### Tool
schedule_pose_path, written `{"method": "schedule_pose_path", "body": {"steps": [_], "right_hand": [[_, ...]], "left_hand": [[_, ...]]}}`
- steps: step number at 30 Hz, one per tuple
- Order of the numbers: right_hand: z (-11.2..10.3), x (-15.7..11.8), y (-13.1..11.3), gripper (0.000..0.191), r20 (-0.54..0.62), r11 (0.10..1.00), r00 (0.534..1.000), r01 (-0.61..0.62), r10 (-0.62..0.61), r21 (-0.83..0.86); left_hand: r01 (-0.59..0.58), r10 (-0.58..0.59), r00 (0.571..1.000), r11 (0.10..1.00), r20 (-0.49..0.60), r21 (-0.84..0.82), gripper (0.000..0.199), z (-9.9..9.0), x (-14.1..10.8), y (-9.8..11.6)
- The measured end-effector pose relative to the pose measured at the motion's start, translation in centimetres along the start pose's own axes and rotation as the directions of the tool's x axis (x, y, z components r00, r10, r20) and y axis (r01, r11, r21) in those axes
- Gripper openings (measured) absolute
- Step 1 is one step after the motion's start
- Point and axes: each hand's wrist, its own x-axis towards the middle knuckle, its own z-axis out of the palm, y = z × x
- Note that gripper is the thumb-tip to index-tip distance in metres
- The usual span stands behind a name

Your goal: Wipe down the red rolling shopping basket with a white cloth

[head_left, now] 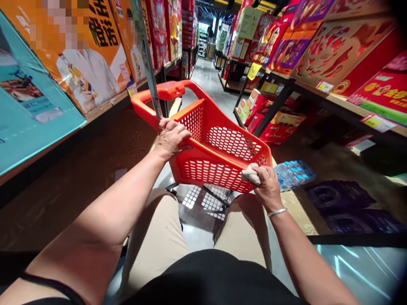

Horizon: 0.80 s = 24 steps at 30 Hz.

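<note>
An orange-red plastic shopping cart (pixel 222 146) with perforated sides stands crosswise right in front of my legs. My left hand (pixel 173 137) is closed over its near top rim, close to the handle end, where a thin metal pole (pixel 149 72) rises. A crumpled whitish cloth (pixel 251 173) is bunched in my right hand (pixel 267 184), against the near side at the cart's right end. The fingers of that hand are wrapped round the cloth. Inside the basket, the visible part shows only perforated walls.
Shelves with orange boxes (pixel 95 55) and a teal box (pixel 34 93) line the left. Red and gold gift boxes (pixel 345 51) fill the right shelves. A pack of water bottles (pixel 294 174) lies low on the right. The tiled aisle (pixel 206 76) runs away ahead.
</note>
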Motion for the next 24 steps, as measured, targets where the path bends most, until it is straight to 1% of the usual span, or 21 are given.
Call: {"method": "schedule_pose_path", "body": {"steps": [4,6,8,11,14,16,18,20,22,24], "right_hand": [[0.1,-0.8,1.1,0.040,-0.049,0.999,0.998,0.044,-0.045,-0.026],[0.7,-0.7,2.4,0.040,-0.094,0.998,0.994,0.062,-0.064,-0.028],[1.5,0.0,4.1,0.038,-0.111,0.999,0.993,0.040,-0.043,-0.025],[2.8,2.3,7.5,0.037,-0.067,0.999,0.997,-0.040,0.038,-0.020],[3.7,5.6,11.2,0.041,-0.001,0.996,0.996,-0.088,0.088,-0.015],[4.1,7.8,13.2,0.043,0.056,0.994,0.993,-0.106,0.106,-0.015],[4.4,9.6,14.4,0.044,0.114,0.994,0.987,-0.111,0.112,-0.016],[4.7,10.6,14.7,0.044,0.147,0.995,0.984,-0.099,0.101,-0.020],[5.1,10.8,14.1,0.044,0.135,0.996,0.987,-0.085,0.087,-0.024],[5.5,10.2,12.9,0.044,0.095,0.997,0.992,-0.076,0.078,-0.022]], "left_hand": [[0.015,-0.015,1.000,1.000,0.017,0.012,0.028,-0.5,-0.4,1.6],[0.021,-0.022,1.000,1.000,0.013,0.015,0.028,-0.5,-0.4,2.5],[0.030,-0.031,0.999,0.999,0.012,0.016,0.027,-0.2,-0.2,3.6],[0.061,-0.061,0.998,0.998,-0.002,0.034,0.026,1.0,0.6,5.7],[0.085,-0.085,0.996,0.995,-0.006,0.058,0.027,2.7,1.9,8.0],[0.100,-0.100,0.995,0.993,0.008,0.062,0.027,3.8,3.0,8.9],[0.113,-0.114,0.993,0.993,0.033,0.042,0.026,4.7,4.3,8.9],[0.122,-0.123,0.990,0.992,0.063,0.005,0.028,5.4,5.7,8.0],[0.131,-0.129,0.989,0.991,0.074,-0.016,0.031,6.0,7.0,6.3],[0.135,-0.135,0.989,0.991,0.054,0.000,0.031,6.5,8.1,4.5]]}}
